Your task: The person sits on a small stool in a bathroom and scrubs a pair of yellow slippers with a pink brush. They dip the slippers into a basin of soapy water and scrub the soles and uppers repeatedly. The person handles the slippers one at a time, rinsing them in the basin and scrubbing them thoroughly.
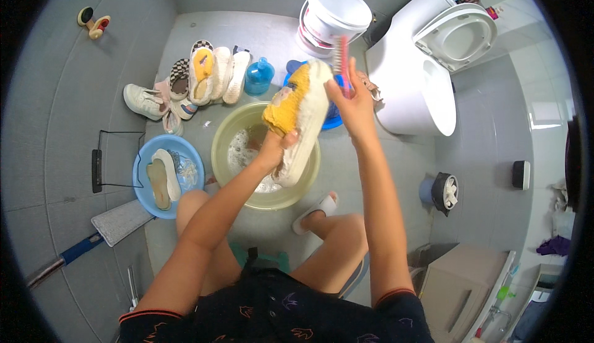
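Note:
My left hand (274, 148) is closed on a yellow and white fluffy slipper (304, 117), its pale sole edge turned toward my right. The slipper is held tilted above a greenish-yellow basin (221, 173) with sudsy water (240, 151) in it. In my right hand (354, 105) is a pink scrub brush (344, 64) with pale bristles, held upright beside the toe end of the slipper. The bristles are slightly blurred, and I cannot tell whether they touch the slipper. Partly hidden behind the slipper is a blue basin (335, 122).
A light-blue basin (137, 176) at left holds insoles and laces. Several shoes and slippers (202, 74) line the far left beside a blue bottle (258, 77). A white bucket (331, 15) and a toilet (411, 83) stand at the far right; a flat mop (120, 222) lies near left.

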Demonstrator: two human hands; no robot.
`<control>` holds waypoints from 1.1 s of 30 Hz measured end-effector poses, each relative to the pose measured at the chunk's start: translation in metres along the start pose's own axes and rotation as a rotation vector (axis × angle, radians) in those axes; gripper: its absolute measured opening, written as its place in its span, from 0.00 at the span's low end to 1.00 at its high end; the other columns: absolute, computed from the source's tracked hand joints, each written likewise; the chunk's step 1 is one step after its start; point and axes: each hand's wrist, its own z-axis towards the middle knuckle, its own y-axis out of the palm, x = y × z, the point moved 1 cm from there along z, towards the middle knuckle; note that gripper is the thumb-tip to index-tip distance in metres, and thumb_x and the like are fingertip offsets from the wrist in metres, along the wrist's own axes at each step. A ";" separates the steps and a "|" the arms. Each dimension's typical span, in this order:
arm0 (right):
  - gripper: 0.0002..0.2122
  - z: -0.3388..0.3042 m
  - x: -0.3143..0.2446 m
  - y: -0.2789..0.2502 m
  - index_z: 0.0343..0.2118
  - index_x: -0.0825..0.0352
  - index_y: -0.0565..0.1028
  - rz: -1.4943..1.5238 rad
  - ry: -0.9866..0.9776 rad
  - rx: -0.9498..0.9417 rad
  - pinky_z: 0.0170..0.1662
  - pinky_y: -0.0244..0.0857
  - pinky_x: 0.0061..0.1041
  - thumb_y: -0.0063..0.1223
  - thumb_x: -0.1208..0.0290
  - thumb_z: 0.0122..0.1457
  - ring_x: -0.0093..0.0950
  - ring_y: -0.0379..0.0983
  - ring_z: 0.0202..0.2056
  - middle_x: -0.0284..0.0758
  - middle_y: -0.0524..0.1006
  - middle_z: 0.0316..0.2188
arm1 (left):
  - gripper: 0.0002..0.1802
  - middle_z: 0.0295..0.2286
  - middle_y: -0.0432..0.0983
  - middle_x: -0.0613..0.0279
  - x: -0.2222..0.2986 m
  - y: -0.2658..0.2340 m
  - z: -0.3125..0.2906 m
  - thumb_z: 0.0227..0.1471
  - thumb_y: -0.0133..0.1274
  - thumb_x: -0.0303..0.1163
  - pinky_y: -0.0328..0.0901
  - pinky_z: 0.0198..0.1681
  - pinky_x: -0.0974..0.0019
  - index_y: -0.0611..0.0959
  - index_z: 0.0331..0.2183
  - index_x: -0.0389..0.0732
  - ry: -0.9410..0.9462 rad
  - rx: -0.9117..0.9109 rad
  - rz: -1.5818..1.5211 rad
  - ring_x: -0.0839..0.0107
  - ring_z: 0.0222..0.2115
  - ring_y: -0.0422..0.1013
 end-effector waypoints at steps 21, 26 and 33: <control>0.40 -0.069 0.007 0.031 0.64 0.72 0.50 0.187 0.082 0.085 0.43 0.68 0.21 0.54 0.85 0.47 0.24 0.73 0.42 0.39 0.71 0.50 | 0.64 0.59 0.55 0.49 0.045 -0.012 0.026 0.37 0.72 0.37 0.52 0.61 0.62 0.47 0.65 0.45 -0.026 -0.120 0.173 0.62 0.59 0.54; 0.38 -0.085 0.015 0.040 0.63 0.72 0.55 0.248 0.142 -0.017 0.46 0.68 0.22 0.59 0.83 0.47 0.23 0.73 0.44 0.40 0.71 0.51 | 0.51 0.49 0.67 0.59 0.059 -0.015 0.024 0.34 0.73 0.30 0.59 0.56 0.66 0.61 0.57 0.43 -0.010 -0.177 0.322 0.69 0.51 0.63; 0.40 -0.090 -0.013 0.012 0.65 0.64 0.54 -0.199 0.002 -0.118 0.49 0.67 0.24 0.64 0.77 0.49 0.31 0.74 0.44 0.41 0.68 0.57 | 0.24 0.29 0.72 0.71 0.068 -0.011 0.017 0.32 0.69 0.21 0.68 0.36 0.72 0.72 0.32 0.43 -0.036 -0.040 0.475 0.81 0.33 0.69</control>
